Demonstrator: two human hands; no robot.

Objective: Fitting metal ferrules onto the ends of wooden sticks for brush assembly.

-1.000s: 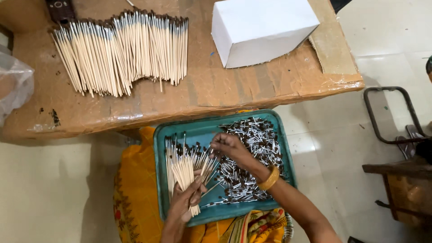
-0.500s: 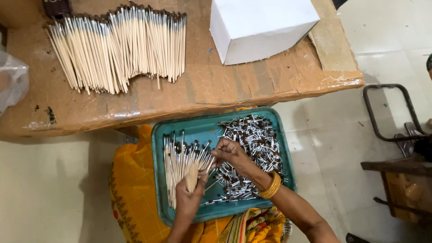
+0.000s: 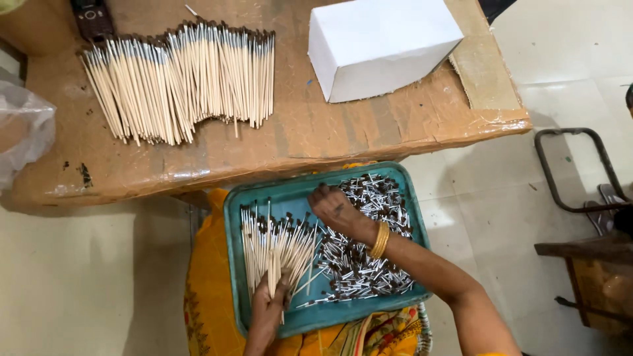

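Observation:
A teal tray point(image 3: 409, 198) rests on my lap, over orange cloth. My left hand point(image 3: 267, 306) grips a fanned bunch of thin pale sticks with dark tips point(image 3: 273, 240) in the tray's left half. My right hand point(image 3: 336, 211), with a gold bangle at the wrist, is curled with fingertips down near the top middle of the tray, beside a heap of small dark-and-silver pieces point(image 3: 362, 254) that fills the right half. Whether its fingers pinch a piece is hidden.
A brown table point(image 3: 297, 138) wrapped in clear film stands in front, with a wide row of finished sticks point(image 3: 178, 82), a white box point(image 3: 379, 46) and a dark handset point(image 3: 92, 16). A plastic bag point(image 3: 23, 132) sits at left; a metal frame point(image 3: 573, 171) at right.
My left hand slid up along the stick bunch and holds it higher in the tray. My right hand shifted slightly left toward the stick tips.

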